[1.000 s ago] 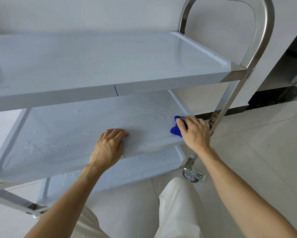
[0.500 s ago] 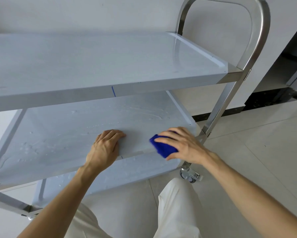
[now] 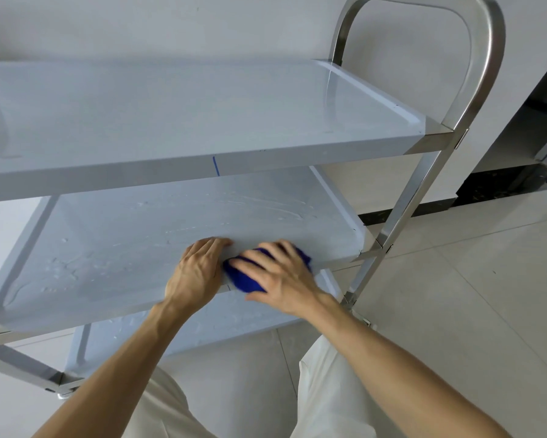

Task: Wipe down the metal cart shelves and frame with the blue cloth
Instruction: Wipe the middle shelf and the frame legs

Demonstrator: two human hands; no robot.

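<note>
Head view: a three-tier metal cart (image 3: 449,131) stands against a pale wall on a tiled floor (image 3: 471,295), its looped steel handle (image 3: 487,58) rising at the right end. The person crouches or sits at the near side, pale trousers (image 3: 329,390) showing at the bottom of the frame.

The left hand (image 3: 199,273) is hooked over the near lip of the middle shelf (image 3: 123,248), fingers curled onto the shelf surface and palm against the front edge. That grip most likely steadies the wheeled cart so it does not roll away under the wiping pressure.

The right hand (image 3: 281,276) presses the blue cloth (image 3: 240,279) against the same near edge, just right of the left hand and almost touching it. Its fingers (image 3: 262,256) are spread and bent over the bunched cloth, gripping it; the thumb sits below. The cloth lies under the palm and fingers, with folds showing at the left below the fingertips and a small part past the knuckles on the far side. The hand is blurred, which suggests a stroke along the edge.

Wet streaks and droplets show on the middle shelf and on the bottom shelf (image 3: 234,320); the top shelf (image 3: 202,105) looks smoother. The frame uprights appear still to be done, though that is a judgement.
</note>
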